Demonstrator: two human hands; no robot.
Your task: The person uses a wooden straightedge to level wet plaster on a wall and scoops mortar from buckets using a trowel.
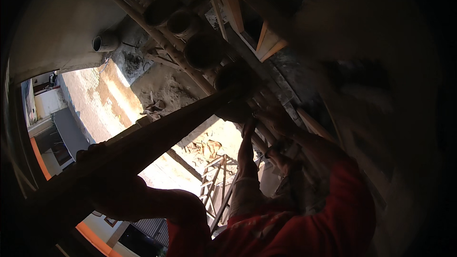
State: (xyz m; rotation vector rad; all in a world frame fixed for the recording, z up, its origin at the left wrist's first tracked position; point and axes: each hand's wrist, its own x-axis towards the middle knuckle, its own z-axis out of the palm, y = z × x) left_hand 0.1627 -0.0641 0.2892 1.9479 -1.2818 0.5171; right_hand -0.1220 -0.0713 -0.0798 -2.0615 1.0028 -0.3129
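My left hand point(107, 188) grips a thick dark wooden beam point(157, 140), which runs diagonally from the lower left up toward the middle. My right hand point(269, 114) has its fingers spread beside a dark bucket point(233, 109) at the beam's far end; whether it touches the bucket is too dark to tell. My bare legs and feet point(283, 162) rest among bamboo poles point(264, 138) below me.
Several round containers point(200, 50) stand along bamboo poles point(157, 33), with another container point(104, 43) at upper left. Pale planks point(271, 43) are at upper right. Far below lie sunlit ground point(104, 100), rubble point(209, 145) and light framework point(219, 176); a dark drop opening surrounds the poles.
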